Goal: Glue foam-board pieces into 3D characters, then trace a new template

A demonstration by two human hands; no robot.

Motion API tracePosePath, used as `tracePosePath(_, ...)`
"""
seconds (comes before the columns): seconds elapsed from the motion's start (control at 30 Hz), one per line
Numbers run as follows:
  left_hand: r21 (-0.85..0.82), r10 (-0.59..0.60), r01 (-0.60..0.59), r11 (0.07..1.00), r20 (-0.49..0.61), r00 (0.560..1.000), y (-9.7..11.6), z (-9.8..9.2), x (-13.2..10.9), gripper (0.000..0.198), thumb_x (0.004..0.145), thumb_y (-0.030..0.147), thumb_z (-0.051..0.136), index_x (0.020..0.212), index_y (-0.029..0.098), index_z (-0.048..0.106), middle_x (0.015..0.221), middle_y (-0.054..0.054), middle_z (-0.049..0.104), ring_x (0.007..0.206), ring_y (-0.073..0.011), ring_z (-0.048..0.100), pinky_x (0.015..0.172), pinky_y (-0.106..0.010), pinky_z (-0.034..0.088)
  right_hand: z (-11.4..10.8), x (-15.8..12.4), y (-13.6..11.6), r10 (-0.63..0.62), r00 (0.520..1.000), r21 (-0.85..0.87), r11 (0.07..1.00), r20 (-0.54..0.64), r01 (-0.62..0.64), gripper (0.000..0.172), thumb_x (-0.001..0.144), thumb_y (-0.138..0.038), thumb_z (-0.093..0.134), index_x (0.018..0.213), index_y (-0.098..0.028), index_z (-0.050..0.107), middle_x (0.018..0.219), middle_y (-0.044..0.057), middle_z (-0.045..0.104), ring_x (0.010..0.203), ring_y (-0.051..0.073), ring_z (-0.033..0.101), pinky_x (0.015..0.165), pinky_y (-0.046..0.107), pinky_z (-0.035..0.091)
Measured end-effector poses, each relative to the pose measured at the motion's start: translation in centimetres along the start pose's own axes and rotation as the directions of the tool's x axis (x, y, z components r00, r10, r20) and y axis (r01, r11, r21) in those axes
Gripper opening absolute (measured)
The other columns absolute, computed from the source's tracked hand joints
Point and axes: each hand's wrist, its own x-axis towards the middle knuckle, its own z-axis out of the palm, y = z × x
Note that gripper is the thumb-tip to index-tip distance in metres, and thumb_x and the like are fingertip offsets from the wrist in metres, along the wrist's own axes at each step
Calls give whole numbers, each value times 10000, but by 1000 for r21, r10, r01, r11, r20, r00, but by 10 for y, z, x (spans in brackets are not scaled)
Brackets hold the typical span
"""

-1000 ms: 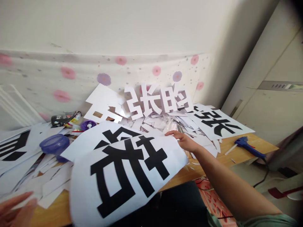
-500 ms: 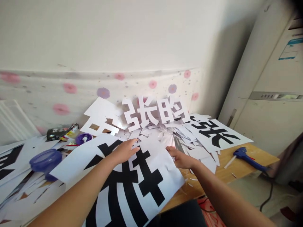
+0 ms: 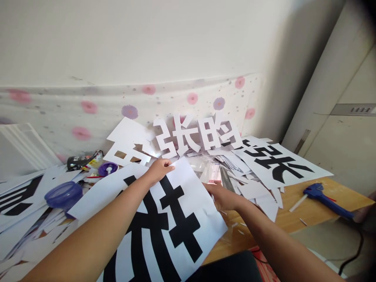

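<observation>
A large white paper sheet (image 3: pixel 202 231) printed with a bold black character lies tilted in front of me, partly over the table edge. My left hand (image 3: pixel 160 171) is closed on its upper edge, thumb and fingers pinched together. At the sheet's right edge is my right hand (image 3: pixel 223 196), fingers curled against the paper with their tips partly hidden. Beyond the hands, white raised cut-out characters (image 3: pixel 186 137) stand against the wall covering. Another sheet with a black character (image 3: pixel 305 158) lies to the right, over paper scraps (image 3: pixel 255 192).
A blue glue gun (image 3: pixel 326 197) with a white stick rests on the wooden table (image 3: pixel 289 221) at right. To the left are a purple translucent bowl (image 3: pixel 63 196), a purple lid (image 3: pixel 108 169), a dark jar (image 3: pixel 78 162) and more printed sheets (image 3: pixel 26 192). A cut-out white sheet (image 3: pixel 129 135) leans behind.
My left hand has closed on the sheet's upper edge, and that edge has lifted. The right hand's fingers have moved lower along the right edge. The view has turned slightly left.
</observation>
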Motion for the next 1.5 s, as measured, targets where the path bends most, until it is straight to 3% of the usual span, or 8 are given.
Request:
tracePosePath(0.17,88,116,-118,989,30,993,14,-11,-16,248,767,386,577,615,201,516,679,14,519,654,-162,482,622,-294,365,1,14,0,56,998,11,998,43,-56,390,677,-126,658,1049,-242,681,816,-23,720,734,191,616,991,460,381)
tracePosePath(0.3,166,201,-199,966,6,980,14,-10,-25,216,815,323,561,640,198,543,717,14,567,683,-161,524,650,-293,395,-4,31,9,89,991,55,995,-103,-84,339,781,-149,573,1083,-230,704,833,15,701,699,174,599,784,350,470)
tracePosePath(0.53,380,410,-367,849,-34,912,17,-6,-47,181,887,238,553,724,187,613,776,5,587,665,-137,538,612,-268,382,-23,71,0,73,920,204,979,-386,8,336,935,-347,517,1207,-208,657,1167,102,653,1037,211,626,896,378,505)
tracePosePath(0.73,578,608,-478,661,-40,793,26,3,-69,277,908,154,482,650,169,582,700,-19,555,643,-160,470,611,-313,342,-36,95,-16,-68,949,255,955,-307,151,346,959,-369,484,1233,-235,648,1280,87,638,1194,211,580,1003,414,472)
tracePosePath(0.9,772,839,-517,370,-39,543,35,4,-90,221,826,31,525,660,171,563,684,-5,538,635,-154,453,603,-315,358,-40,98,-17,-105,978,241,959,-179,147,391,896,-421,607,1233,-226,643,1222,82,677,1169,227,597,1030,416,437)
tracePosePath(0.97,789,870,-521,326,-34,493,37,4,-96,211,807,11,537,670,169,564,685,-3,535,644,-152,463,607,-310,378,-38,98,-17,-81,983,239,964,-163,119,311,861,-422,648,1075,-200,690,1042,72,713,1008,214,645,924,380,489)
tracePosePath(1.1,786,874,-531,318,-26,484,39,3,-104,202,808,4,538,693,163,583,703,-10,549,664,-155,478,621,-312,419,-33,100,-17,15,979,250,967,-204,37,216,834,-360,647,720,-181,605,722,4,618,705,144,584,705,287,478)
tracePosePath(1.5,696,899,-634,337,-38,436,58,-1,-140,192,814,-29,540,762,121,647,753,-51,626,702,-181,564,650,-358,523,-32,110,0,339,832,183,941,-439,-286,187,792,-310,591,651,-188,572,605,-23,555,611,134,502,596,263,368)
